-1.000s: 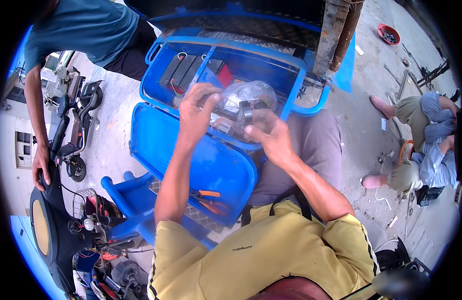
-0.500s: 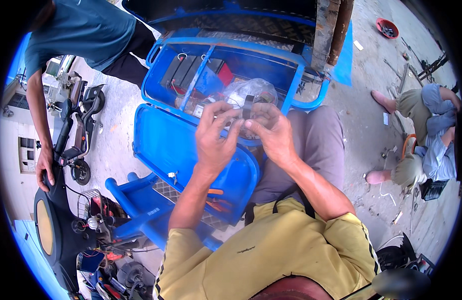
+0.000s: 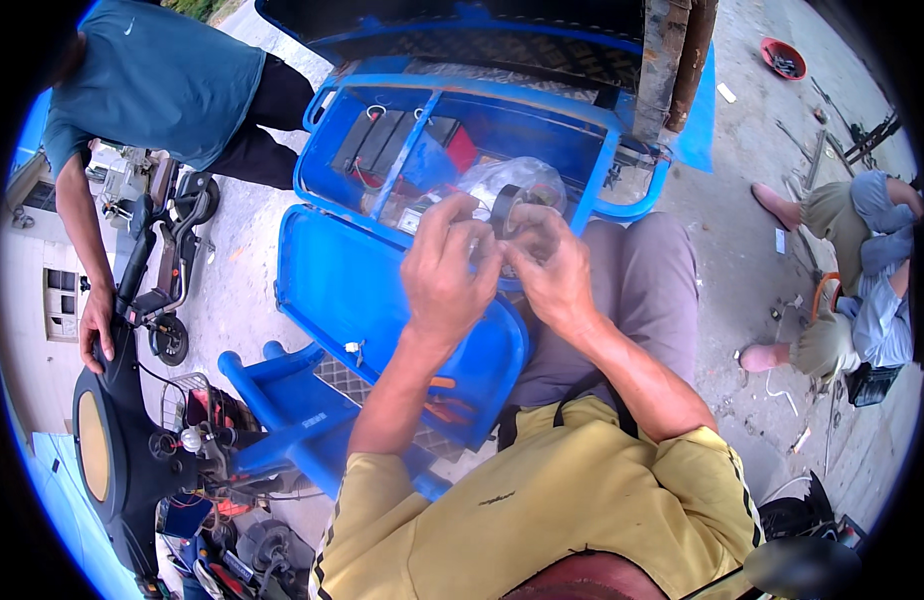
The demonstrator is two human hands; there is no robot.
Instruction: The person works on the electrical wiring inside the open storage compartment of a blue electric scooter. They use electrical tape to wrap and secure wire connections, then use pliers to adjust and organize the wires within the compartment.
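Note:
Above the open blue box [image 3: 607,165] of a vehicle, my two hands are close together, fingertips nearly meeting. A roll of black tape [image 3: 504,208] stands on edge in my right hand [image 3: 557,265], whose thumb and fingers are bent around its near side. My left hand [image 3: 444,268] is closed in a pinch beside the roll; what lies between its fingertips is too small to make out. Just beyond the hands, a clear plastic bag [image 3: 530,178] sits in the box. Dark batteries [image 3: 380,145] with wires and a red side fill the box's left part.
A blue lid [image 3: 327,265] hangs down in front of the box; pliers with orange handles [image 3: 444,408] lie below it. At left, a person in a teal shirt [image 3: 162,85] rests a hand on a scooter [image 3: 132,430]. Another person's legs [image 3: 832,220] and a red bowl [image 3: 784,58] are at right.
The tape roll has turned from edge-on to show more of its round side. My left fingers have curled in closer to my right hand. The whole view has shifted slightly.

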